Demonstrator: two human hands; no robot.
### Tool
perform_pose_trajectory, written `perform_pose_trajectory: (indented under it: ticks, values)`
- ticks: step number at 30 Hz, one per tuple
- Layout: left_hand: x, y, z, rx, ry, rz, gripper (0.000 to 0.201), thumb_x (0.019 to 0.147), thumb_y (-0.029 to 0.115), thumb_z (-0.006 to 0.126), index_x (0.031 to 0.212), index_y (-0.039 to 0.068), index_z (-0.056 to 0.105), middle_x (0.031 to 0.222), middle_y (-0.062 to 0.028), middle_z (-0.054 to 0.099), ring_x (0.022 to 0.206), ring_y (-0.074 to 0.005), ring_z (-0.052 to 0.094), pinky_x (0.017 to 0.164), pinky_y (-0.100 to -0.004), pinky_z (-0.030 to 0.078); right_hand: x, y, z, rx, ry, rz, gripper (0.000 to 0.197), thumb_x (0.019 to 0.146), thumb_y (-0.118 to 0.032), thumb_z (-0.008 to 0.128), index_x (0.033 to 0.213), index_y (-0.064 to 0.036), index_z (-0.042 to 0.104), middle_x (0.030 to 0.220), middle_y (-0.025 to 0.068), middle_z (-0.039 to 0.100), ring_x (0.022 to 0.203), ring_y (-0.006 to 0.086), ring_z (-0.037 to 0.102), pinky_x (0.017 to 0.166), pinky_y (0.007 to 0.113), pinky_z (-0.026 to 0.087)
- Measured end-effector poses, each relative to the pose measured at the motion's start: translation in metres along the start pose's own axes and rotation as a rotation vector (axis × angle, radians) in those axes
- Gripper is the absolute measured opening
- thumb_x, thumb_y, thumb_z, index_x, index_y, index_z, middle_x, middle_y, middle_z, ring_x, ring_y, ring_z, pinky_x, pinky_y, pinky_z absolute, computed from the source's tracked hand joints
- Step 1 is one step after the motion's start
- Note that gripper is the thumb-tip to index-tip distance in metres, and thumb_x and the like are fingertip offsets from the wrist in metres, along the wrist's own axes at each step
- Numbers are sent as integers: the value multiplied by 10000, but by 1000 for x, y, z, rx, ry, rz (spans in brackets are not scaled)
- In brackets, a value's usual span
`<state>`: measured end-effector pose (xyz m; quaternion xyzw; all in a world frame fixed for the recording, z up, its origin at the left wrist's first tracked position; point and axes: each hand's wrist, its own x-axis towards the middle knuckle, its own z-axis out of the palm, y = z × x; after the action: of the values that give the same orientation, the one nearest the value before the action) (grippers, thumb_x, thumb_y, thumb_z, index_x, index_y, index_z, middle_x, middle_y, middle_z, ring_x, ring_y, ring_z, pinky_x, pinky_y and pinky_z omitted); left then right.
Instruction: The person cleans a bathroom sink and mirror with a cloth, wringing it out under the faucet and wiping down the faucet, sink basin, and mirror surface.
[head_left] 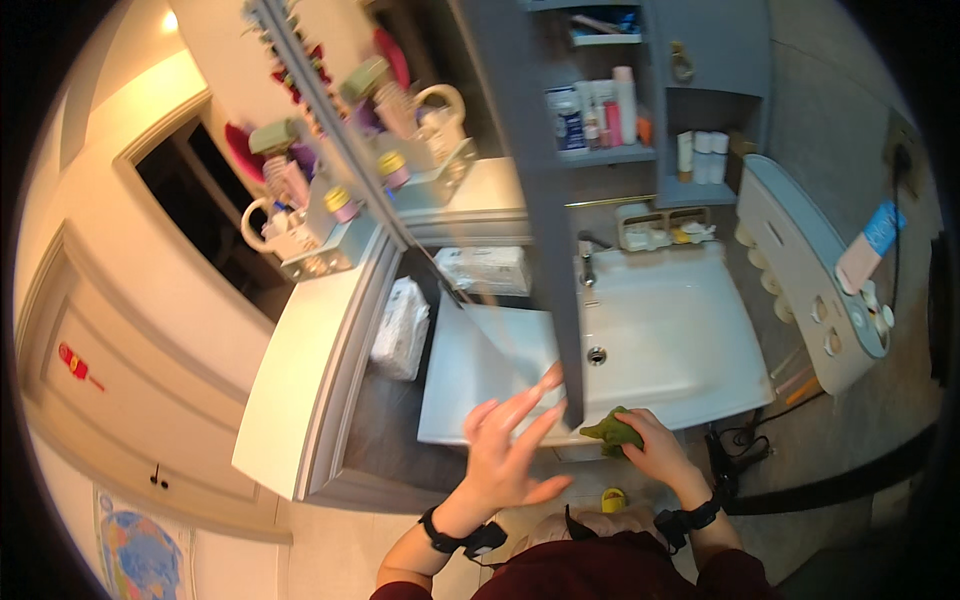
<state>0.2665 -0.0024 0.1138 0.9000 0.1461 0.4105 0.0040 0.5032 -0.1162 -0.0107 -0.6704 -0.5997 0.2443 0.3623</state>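
Note:
My left hand (pixel 507 447) is raised in front of the sink with its fingers spread and nothing in it. Its fingertips reach to the lower edge of a mirrored cabinet door (pixel 565 330) that stands swung out over the sink; whether they touch it I cannot tell. A crumpled green cloth (pixel 618 432) is bunched in my right hand (pixel 660 452), at the front rim of the white washbasin (pixel 690 385). Part of the basin is hidden behind the door.
A faucet (pixel 587 262) and a tray of small items (pixel 668 228) stand behind the basin. Bottles and tubes (pixel 618 110) fill the grey cabinet shelves. A white wall rack (pixel 812 270) hangs at the right, above a black hair dryer (pixel 735 462). Left lies a pale counter (pixel 300 385) with an organizer (pixel 325 250).

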Motion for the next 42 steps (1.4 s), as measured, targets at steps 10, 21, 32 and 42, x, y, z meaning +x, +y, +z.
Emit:
perform_pose_trajectory:
  ticks: [10, 21, 32, 42]
  values:
    - [104, 27, 115, -228, -114, 33, 599, 780, 429, 672, 1255, 88, 539, 1458, -230, 312, 1301, -366, 346, 1043, -489, 227, -47, 49, -56, -27, 352, 108, 495, 772, -37, 623, 1254, -53, 514, 1263, 187, 486, 1130, 398, 516, 916, 413, 463]
    - [31, -29, 113, 40, -69, -426, 480, 786, 313, 688, 1193, 86, 573, 1438, -238, 329, 1272, -374, 338, 1045, -486, 221, 141, -43, -237, -383, 904, -573, 523, 715, 78, 569, 1218, -60, 547, 1363, 196, 431, 1246, 381, 449, 1032, 417, 386]
    - [13, -108, 85, 156, 22, -511, 435, 806, 335, 647, 1145, 69, 594, 1426, -243, 359, 1241, -388, 371, 1032, -483, 234, 375, -40, -245, -850, 969, -603, 634, 725, -46, 629, 1337, -58, 462, 1527, 143, 211, 1397, 401, 186, 1123, 483, 248]
    - [-15, -204, 76, 91, -51, -603, 419, 829, 369, 630, 1116, 63, 614, 1436, -233, 362, 1235, -378, 391, 1024, -468, 250, 485, -80, -9, -647, 870, -699, 543, 821, -284, 622, 1286, -35, 493, 1527, 203, 199, 1382, 477, 174, 1092, 600, 193]
